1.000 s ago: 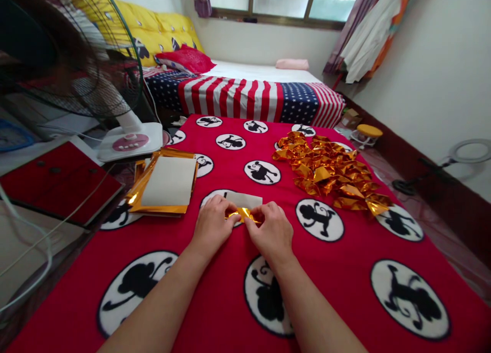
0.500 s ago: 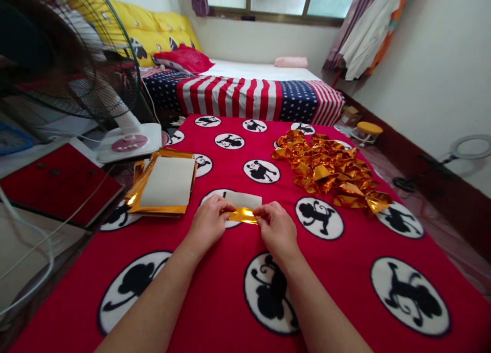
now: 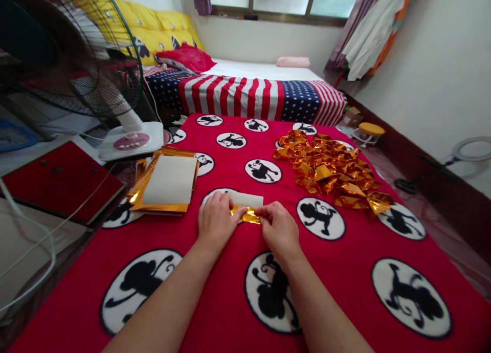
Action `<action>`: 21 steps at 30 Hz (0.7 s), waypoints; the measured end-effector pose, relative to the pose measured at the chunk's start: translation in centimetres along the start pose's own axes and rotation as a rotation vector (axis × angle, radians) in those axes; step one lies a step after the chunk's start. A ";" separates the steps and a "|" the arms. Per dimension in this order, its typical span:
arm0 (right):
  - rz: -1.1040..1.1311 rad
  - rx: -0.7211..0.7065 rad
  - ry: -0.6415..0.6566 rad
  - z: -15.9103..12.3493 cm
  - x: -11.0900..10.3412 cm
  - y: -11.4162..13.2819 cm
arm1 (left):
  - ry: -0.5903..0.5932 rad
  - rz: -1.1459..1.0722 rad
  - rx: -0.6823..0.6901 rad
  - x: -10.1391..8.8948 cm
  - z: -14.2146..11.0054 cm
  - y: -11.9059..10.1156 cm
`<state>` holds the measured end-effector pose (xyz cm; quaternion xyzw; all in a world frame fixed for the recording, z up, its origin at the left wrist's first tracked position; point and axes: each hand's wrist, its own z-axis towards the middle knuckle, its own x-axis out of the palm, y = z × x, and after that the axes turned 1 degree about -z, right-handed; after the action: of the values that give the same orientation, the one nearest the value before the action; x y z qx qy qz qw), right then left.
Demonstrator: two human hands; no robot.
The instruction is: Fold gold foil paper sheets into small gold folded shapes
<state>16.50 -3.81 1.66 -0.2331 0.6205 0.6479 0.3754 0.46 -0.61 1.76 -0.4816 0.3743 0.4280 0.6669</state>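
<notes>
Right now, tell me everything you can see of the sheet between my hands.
The sheet has a pale, papery far part and a wrinkled, foil-like gold near strip. It lies on the red cloth. Your left hand covers its left part, thumb on the gold; your right hand pinches the strip's right end.

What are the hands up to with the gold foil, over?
Left hand on gold foil, right hand pinching its right end. Foil showing as narrow band, pale strip just beyond. Gold pile right, sheet stack left, neither in the way.
</notes>
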 end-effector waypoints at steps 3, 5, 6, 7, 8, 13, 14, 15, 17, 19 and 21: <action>0.007 0.008 0.008 0.0 0.0 0.0 | 0.030 0.006 -0.038 -0.3 0.2 1.3; 0.007 0.012 0.013 0.0 -0.1 0.1 | 0.033 0.038 -0.083 -0.7 0.2 2.2; 0.007 0.013 0.016 0.0 -0.1 0.1 | 0.034 0.048 -0.097 -0.9 0.2 2.5; 0.005 0.015 0.018 -0.1 -0.1 0.1 | 0.033 0.055 -0.107 -1.1 0.2 2.8; 0.003 0.017 0.020 -0.1 -0.2 0.2 | 0.030 0.058 -0.113 -1.2 0.3 2.9; -0.003 0.023 0.025 0.0 -0.3 0.3 | 0.038 0.043 -0.166 -1.9 0.4 2.9; -0.002 0.024 0.025 0.0 -0.3 0.3 | 0.059 0.029 -0.167 -2.0 0.4 2.8; -0.002 0.024 0.023 0.0 -0.2 0.3 | 0.082 0.012 -0.160 -2.1 0.4 2.8; 0.000 0.020 0.019 0.0 -0.2 0.2 | 0.113 -0.012 -0.140 -2.2 0.3 2.6; 0.001 0.016 0.022 0.0 -0.2 0.2 | 0.124 -0.019 -0.126 -2.1 0.2 2.6; 0.000 0.011 0.028 -0.1 -0.3 0.3 | 0.125 -0.022 -0.130 -2.0 0.2 2.5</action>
<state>16.44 -3.92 2.05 -0.2402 0.6293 0.6411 0.3678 -2.54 -0.42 2.84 -0.5536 0.3813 0.4134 0.6142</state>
